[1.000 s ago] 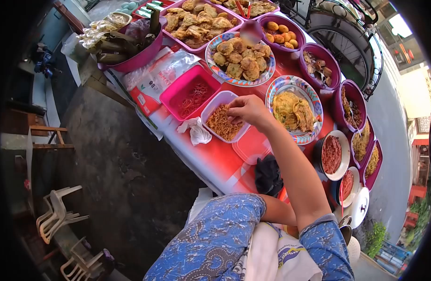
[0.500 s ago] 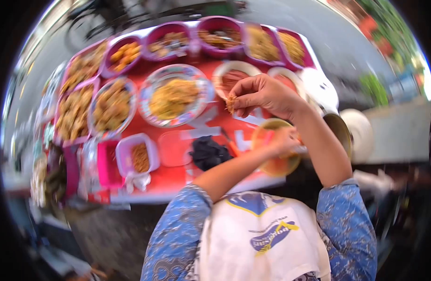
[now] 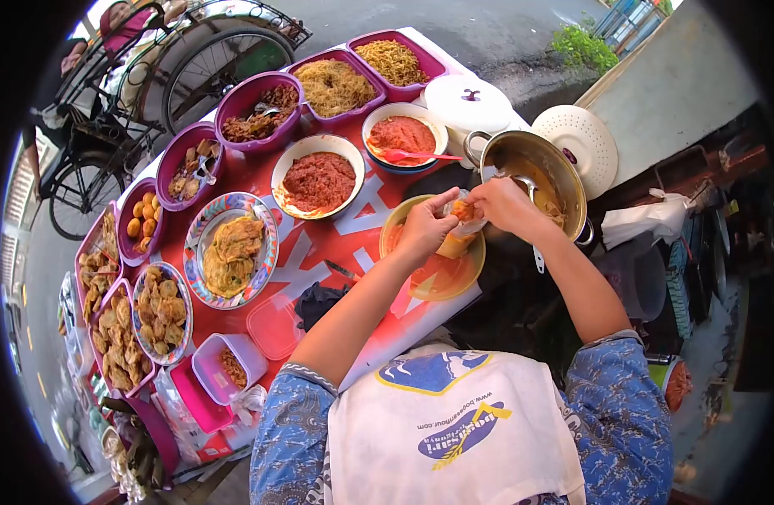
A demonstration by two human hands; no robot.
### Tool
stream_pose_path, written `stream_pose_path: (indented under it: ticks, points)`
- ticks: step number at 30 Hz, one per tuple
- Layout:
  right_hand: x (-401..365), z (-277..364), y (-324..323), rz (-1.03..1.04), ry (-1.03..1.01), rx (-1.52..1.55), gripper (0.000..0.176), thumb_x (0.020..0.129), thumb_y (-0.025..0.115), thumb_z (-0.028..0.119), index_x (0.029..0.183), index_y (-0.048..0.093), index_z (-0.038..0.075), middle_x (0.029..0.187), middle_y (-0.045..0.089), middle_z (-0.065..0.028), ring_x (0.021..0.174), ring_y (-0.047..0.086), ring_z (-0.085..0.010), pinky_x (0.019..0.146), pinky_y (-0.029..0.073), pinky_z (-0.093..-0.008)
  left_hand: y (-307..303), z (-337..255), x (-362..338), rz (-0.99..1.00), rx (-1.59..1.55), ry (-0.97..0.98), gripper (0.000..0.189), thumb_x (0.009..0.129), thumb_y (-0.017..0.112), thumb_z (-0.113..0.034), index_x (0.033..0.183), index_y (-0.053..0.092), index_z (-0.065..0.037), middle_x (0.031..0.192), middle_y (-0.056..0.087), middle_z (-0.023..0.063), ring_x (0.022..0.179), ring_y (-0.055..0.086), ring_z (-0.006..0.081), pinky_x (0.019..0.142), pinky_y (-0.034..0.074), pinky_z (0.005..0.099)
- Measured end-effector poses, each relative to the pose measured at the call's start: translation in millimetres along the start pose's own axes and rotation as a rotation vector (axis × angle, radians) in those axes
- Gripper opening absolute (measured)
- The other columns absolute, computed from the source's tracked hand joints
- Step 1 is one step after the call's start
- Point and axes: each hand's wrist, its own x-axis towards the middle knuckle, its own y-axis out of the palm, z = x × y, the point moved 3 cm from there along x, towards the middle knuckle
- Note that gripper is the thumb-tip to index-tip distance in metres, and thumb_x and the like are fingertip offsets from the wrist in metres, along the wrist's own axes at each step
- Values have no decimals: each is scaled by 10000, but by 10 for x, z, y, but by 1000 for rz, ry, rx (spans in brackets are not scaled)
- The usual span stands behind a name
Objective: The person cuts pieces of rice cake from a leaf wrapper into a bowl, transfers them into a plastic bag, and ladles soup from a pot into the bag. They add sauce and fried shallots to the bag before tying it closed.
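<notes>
Over a yellow bowl (image 3: 444, 278) at the table's edge, a clear plastic bag (image 3: 457, 244) with orange-yellow food hangs between both hands. My left hand (image 3: 429, 225) grips the bag's left side, its fingers closed. At the bag's opening, my right hand (image 3: 500, 204) has its fingers pinched together at some orange food; how much of it they hold is hidden. Just right of the hands stands a metal pot (image 3: 579, 172) with a ladle inside. Behind them is a bowl of red sauce (image 3: 401, 135) with a pink spoon across its rim.
Another red sauce bowl (image 3: 318, 177), a patterned plate of fritters (image 3: 229, 251) and purple containers of food (image 3: 336, 82) fill the left and back. A white lidded pot (image 3: 467, 103) and a perforated lid (image 3: 576, 147) sit at the right. A person with a pedicab is beyond the table.
The view has turned to the right. My right hand has come down from above the table with crumbly food to the bag, beside my left hand. The metal pot now shows fully.
</notes>
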Motion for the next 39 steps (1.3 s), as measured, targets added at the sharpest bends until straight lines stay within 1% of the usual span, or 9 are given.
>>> stream_pose_path:
  ticks: [8, 9, 10, 22, 25, 27, 28, 33, 39]
  points:
    - [-44, 147, 53, -141, -21, -287, 92, 662, 557, 73, 708, 636, 63, 730, 604, -135, 739, 582, -305, 651, 451, -404, 21, -81, -84, 10, 1, -36, 516, 727, 522, 36, 1224, 464, -92, 704, 504, -22, 524, 370, 12, 448, 299, 149]
    - [-41, 164, 57, -163, -16, -311, 79, 674, 553, 86, 690, 626, 59, 737, 599, -132, 748, 577, -304, 655, 448, -406, 13, -76, -87, 18, 11, -29, 517, 720, 521, 32, 1222, 463, -78, 747, 552, 11, 577, 444, 31, 527, 369, 173]
    - [-39, 142, 79, -165, -20, -313, 79, 674, 553, 86, 690, 626, 59, 737, 599, -132, 748, 577, -304, 655, 448, -406, 3, -73, -89, 26, 20, -21, 518, 714, 520, 28, 1220, 462, -63, 790, 599, 44, 629, 519, 51, 606, 438, 197]
    - [-154, 119, 136, -198, -96, -100, 44, 692, 545, 59, 675, 569, 26, 718, 574, -139, 705, 560, -321, 637, 448, -387, -53, 53, 21, 29, 30, 39, 516, 715, 527, 19, 1219, 465, -67, 775, 578, 22, 612, 478, 42, 578, 413, 189]
    - [-469, 276, 22, -506, -76, 27, 39, 733, 529, 30, 716, 563, 21, 704, 576, -113, 672, 577, -241, 597, 457, -345, -41, 116, 53, 28, -27, 53, 512, 715, 528, 16, 1217, 468, -64, 768, 565, 15, 620, 470, 41, 578, 411, 189]
    - [-737, 269, 190, -375, 453, 508, 90, 820, 479, 34, 821, 567, 19, 711, 569, -70, 643, 569, -160, 567, 460, -268, -46, 79, 45, 11, -25, 57, 509, 716, 524, 20, 1215, 471, -64, 761, 556, 14, 611, 458, 38, 565, 406, 190]
    - [-822, 157, 416, -378, 462, 773, 105, 838, 467, 48, 889, 555, 23, 760, 569, -64, 657, 564, -141, 580, 466, -261, -55, 43, 29, 31, 43, 16, 519, 713, 494, 75, 1222, 432, -4, 1119, 538, 79, 802, 540, 82, 702, 448, 193]
    - [-808, -136, 1089, -436, 528, 1760, 237, 862, 464, 127, 1087, 484, 56, 913, 564, -44, 748, 556, -139, 637, 472, -275, -67, 70, 3, 1, 191, 171, 523, 699, 493, 68, 1211, 456, -27, 1221, 473, 53, 1095, 452, 146, 943, 341, 255]
    - [-575, -212, 1124, -400, 692, 2075, 230, 881, 447, 258, 1022, 496, 83, 881, 544, 1, 766, 536, -113, 627, 461, -259, -65, 34, -33, -38, 160, 46, 533, 719, 493, 56, 1239, 431, -47, 1099, 550, 54, 903, 538, 92, 785, 425, 217]
